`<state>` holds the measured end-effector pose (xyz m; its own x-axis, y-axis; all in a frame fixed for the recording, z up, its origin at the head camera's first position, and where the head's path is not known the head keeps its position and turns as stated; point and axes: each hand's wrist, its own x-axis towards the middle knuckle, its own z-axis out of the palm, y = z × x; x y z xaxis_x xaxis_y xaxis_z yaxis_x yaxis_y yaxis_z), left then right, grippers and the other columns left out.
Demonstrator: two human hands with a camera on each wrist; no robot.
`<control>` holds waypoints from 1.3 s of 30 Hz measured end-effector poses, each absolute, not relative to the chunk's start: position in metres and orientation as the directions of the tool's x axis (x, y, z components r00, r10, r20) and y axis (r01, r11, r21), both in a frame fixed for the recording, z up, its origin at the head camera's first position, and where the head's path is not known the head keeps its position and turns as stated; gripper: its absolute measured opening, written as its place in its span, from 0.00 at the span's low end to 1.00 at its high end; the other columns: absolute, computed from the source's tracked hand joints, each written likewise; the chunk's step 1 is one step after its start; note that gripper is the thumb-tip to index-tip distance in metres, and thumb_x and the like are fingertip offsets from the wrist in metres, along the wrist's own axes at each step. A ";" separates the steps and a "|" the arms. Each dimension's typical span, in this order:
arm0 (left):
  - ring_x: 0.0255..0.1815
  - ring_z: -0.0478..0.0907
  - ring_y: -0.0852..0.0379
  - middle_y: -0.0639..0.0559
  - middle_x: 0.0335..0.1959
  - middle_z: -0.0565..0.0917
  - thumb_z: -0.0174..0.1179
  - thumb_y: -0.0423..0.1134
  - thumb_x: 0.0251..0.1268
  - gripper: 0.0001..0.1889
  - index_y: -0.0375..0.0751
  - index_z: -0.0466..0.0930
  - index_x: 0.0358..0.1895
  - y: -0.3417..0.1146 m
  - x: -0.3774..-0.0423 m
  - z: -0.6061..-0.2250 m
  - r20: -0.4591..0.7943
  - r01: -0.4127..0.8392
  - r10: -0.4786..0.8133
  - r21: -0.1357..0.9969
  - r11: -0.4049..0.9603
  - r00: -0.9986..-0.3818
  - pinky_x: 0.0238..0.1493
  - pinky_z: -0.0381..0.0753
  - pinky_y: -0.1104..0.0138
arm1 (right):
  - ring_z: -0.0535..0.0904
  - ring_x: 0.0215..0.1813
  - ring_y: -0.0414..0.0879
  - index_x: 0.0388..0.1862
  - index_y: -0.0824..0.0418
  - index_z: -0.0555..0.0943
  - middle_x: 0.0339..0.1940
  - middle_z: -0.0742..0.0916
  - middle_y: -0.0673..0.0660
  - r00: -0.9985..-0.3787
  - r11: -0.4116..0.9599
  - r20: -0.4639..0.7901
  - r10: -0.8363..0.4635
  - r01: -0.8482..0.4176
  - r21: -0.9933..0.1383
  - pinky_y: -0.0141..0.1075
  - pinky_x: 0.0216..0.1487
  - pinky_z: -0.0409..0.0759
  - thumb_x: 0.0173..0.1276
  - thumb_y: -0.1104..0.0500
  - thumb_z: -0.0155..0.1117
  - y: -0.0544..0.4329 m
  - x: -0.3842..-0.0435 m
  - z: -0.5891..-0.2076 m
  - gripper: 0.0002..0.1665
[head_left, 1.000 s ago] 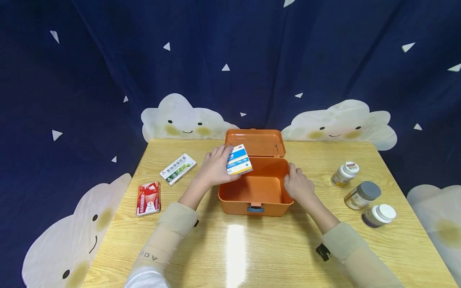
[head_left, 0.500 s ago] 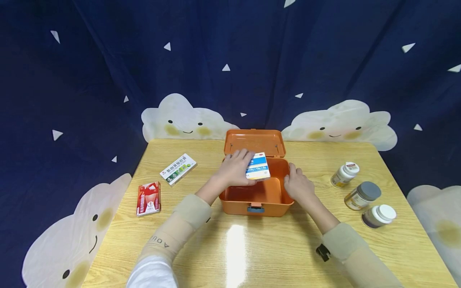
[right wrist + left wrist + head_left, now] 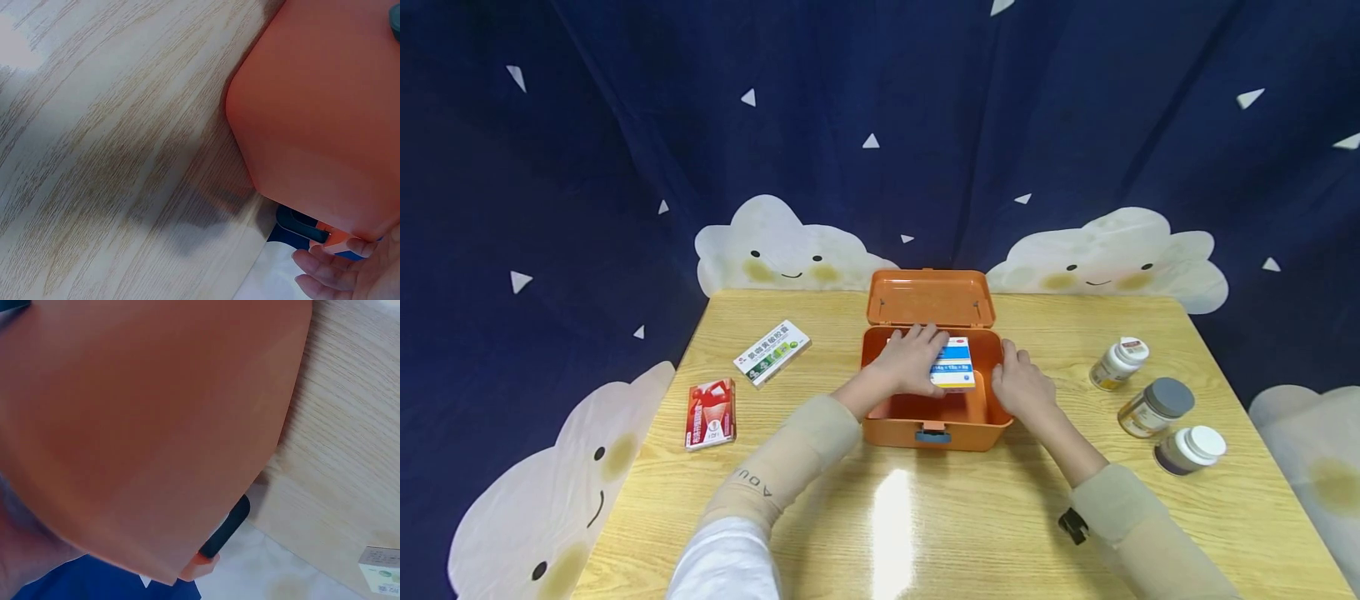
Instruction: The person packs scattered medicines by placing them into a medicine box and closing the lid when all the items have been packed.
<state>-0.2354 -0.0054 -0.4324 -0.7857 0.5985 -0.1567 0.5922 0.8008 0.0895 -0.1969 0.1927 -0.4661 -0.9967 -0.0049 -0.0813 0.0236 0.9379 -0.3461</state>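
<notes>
**White-and-blue carton in the case mouth, looks like an easy hold**

Clock centred on the open orange plastic case [image 3: 887,433], 12 at its lid [image 3: 931,300]. Going left to right: at 9, far out, a flat red-and-white cardboard box [image 3: 711,414]. Just past 9, closer in, a long white-and-green cardboard box [image 3: 772,353]. Next, the left hand [image 3: 906,367], reaching over the 9 o'clock rim and clamped on the left end of a white, blue and yellow cardboard carton [image 3: 957,364]. Held within the case opening; can't tell whether touching the floor. Probably light, fairly stiff, slightly slick, easy to dent. Best pinched across the near and far edges, no squeezing the broad face. At the 3 o'clock rim, the right hand [image 3: 1025,385], gripping the wall. Out around 3, a white plastic bottle [image 3: 1117,364], a grey-lidded jar [image 3: 1156,407], then towards 4 a white-capped, dark-bodied bottle [image 3: 1189,450].
</notes>
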 end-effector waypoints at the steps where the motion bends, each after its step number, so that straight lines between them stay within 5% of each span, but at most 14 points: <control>1: 0.66 0.56 0.47 0.47 0.68 0.58 0.62 0.64 0.44 0.48 0.46 0.54 0.68 -0.004 -0.236 -0.433 -0.173 0.592 0.597 0.085 0.801 -0.783 0.61 0.58 0.46 | 0.75 0.42 0.66 0.66 0.66 0.55 0.51 0.72 0.72 -0.997 0.938 -0.081 -0.004 0.024 -0.347 0.57 0.33 0.73 0.69 0.56 0.37 0.193 -0.197 -0.466 0.28; 18: 0.59 0.62 0.51 0.51 0.62 0.63 0.64 0.63 0.44 0.46 0.47 0.57 0.66 0.029 -0.242 -0.454 -0.315 0.620 0.588 0.001 0.785 -0.745 0.56 0.67 0.53 | 0.75 0.44 0.66 0.67 0.65 0.53 0.54 0.71 0.72 -0.992 0.942 -0.122 -0.004 0.037 -0.334 0.57 0.35 0.73 0.69 0.54 0.35 0.193 -0.198 -0.465 0.30; 39: 0.64 0.60 0.50 0.50 0.67 0.60 0.64 0.62 0.45 0.48 0.47 0.55 0.69 0.046 -0.247 -0.474 -0.426 0.578 0.515 -0.023 0.816 -0.744 0.61 0.61 0.52 | 0.75 0.44 0.67 0.67 0.65 0.53 0.52 0.71 0.72 -0.994 0.941 -0.112 0.001 0.039 -0.335 0.59 0.36 0.72 0.69 0.55 0.35 0.193 -0.198 -0.465 0.29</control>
